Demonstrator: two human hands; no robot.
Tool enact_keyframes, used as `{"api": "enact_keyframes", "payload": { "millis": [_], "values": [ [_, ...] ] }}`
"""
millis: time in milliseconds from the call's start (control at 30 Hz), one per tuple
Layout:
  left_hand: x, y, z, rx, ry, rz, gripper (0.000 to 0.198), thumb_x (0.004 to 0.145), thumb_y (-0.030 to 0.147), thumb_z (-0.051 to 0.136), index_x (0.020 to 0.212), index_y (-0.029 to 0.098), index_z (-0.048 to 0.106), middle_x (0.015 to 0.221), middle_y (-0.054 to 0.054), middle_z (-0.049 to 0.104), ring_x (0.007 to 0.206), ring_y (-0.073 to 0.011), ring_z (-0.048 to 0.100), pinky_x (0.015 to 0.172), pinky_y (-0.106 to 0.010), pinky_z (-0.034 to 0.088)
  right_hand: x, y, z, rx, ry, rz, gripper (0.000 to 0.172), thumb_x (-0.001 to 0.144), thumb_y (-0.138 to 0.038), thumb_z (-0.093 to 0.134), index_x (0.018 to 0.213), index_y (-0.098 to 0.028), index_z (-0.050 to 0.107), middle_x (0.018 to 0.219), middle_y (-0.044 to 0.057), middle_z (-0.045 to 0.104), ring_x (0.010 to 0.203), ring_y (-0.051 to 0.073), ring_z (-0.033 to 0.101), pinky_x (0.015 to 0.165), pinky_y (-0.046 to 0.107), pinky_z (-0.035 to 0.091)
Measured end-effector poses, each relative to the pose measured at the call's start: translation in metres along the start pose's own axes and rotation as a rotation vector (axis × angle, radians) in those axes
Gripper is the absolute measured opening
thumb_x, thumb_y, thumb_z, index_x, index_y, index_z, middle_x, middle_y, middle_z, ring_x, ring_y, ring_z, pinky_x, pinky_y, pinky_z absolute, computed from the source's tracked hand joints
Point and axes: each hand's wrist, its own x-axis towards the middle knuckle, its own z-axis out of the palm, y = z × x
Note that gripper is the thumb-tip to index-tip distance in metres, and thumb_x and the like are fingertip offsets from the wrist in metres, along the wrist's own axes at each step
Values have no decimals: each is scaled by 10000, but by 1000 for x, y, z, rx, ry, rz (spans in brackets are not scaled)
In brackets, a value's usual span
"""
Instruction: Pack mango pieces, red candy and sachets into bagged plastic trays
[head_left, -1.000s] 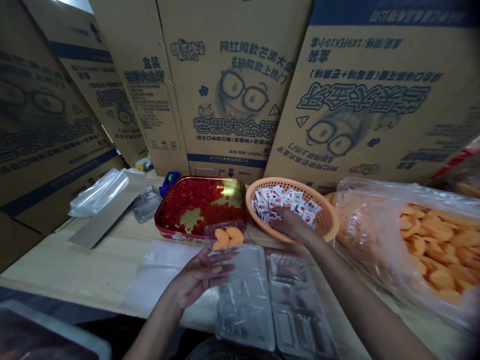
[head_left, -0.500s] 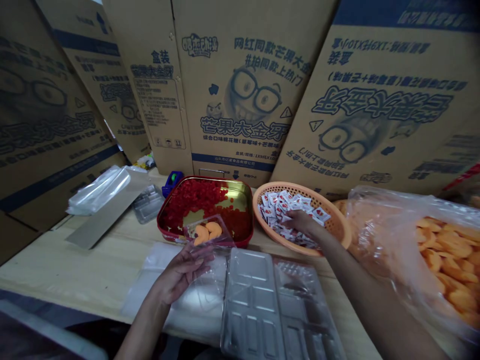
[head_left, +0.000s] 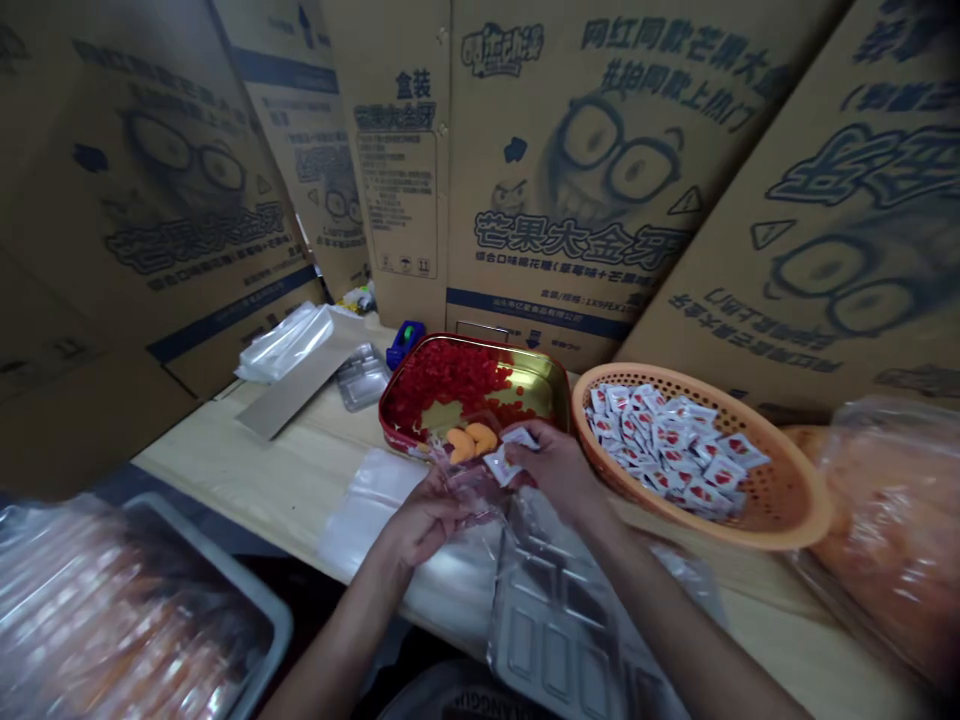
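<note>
Because both hands work at the centre of the view, positions below are clock bearings from them, with 12 o'clock toward the stacked cardboard cartons (head_left: 555, 170).

At 8 o'clock, a metal tray (head_left: 259, 610) holding plastic-wrapped contents sits below the level of the wooden worktable (head_left: 217, 450). At 10 o'clock, a grey board (head_left: 292, 385) lies on the worktable with a folded plastic sheet (head_left: 285, 345) on it, and a small clear tray (head_left: 362, 375) lies just beside it. A clear film sheet (head_left: 367, 505) lies at 9 o'clock, directly by the left hand (head_left: 427, 520).

The hands are together, not clamped on each other. The left hand supports a clear pouch (head_left: 465, 475) holding dried orange slices (head_left: 469, 442) from below, which appears to keep its mouth upward. The right hand (head_left: 547, 470) pinches a white sachet (head_left: 501, 465) at the pouch; whether the sachet is inside cannot be told.

A red-rimmed tin (head_left: 472, 395) of diced red candy sits at 12 o'clock, directly behind the pouch. An orange plastic basket (head_left: 780, 440) of loose sachets (head_left: 667, 450) at 2 o'clock stays within short reach of the right hand. A clear blister tray (head_left: 555, 640) lies at 5 o'clock. A bulging plastic bag (head_left: 892, 520) lies at 3 o'clock.
</note>
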Motion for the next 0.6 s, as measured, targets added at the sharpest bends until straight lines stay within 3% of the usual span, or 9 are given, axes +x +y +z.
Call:
{"api": "enact_keyframes", "payload": {
  "millis": [67, 167, 267, 367, 467, 600],
  "values": [
    [0, -1, 1, 2, -14, 26, 674, 561, -71, 651, 1129, 251, 489, 1039, -32, 649, 928, -221, 630, 869, -456, 472, -3, 8, 23, -101, -20, -36, 186, 634, -275, 567, 807, -207, 581, 697, -8, 605, 536, 131, 536, 444, 245, 443],
    [-1, -1, -1, 8, -48, 47, 655, 566, -60, 649, 1120, 257, 506, 933, -9, 667, 854, -200, 642, 836, -420, 489, -4, 13, 35, -236, -55, -85, 170, 699, -280, 513, 826, -195, 587, 750, 16, 617, 580, 148, 558, 487, 265, 459],
    [-2, 1, -5, 4, -56, 40, 616, 554, -68, 647, 1075, 238, 531, 920, -11, 668, 866, -202, 638, 838, -409, 486, -4, 9, 26, -350, -41, -193, 182, 772, -295, 475, 868, -196, 594, 797, 27, 630, 680, 165, 586, 605, 292, 482],
    [-5, 5, -10, -7, -47, 27, 592, 541, -85, 640, 1033, 228, 542, 946, -13, 664, 888, -202, 630, 846, -425, 480, 1, 2, 8, -485, -43, -399, 173, 803, -274, 489, 891, -212, 624, 879, 34, 645, 842, 178, 586, 779, 323, 459],
    [-7, 10, -15, -14, -49, 12, 592, 552, -86, 628, 1049, 221, 532, 1013, -32, 654, 925, -205, 619, 860, -443, 475, 5, 2, -4, -558, -250, -573, 197, 825, -225, 493, 930, -229, 660, 974, 47, 642, 954, 181, 562, 868, 338, 428],
    [-12, 17, -19, 6, -40, 5, 589, 563, -76, 629, 1067, 208, 517, 1036, -51, 649, 936, -212, 617, 841, -426, 490, 4, 8, -7, -607, -429, -647, 293, 825, -204, 524, 1092, -269, 625, 1199, 59, 560, 1135, 200, 468, 957, 389, 382]
  ]
}}
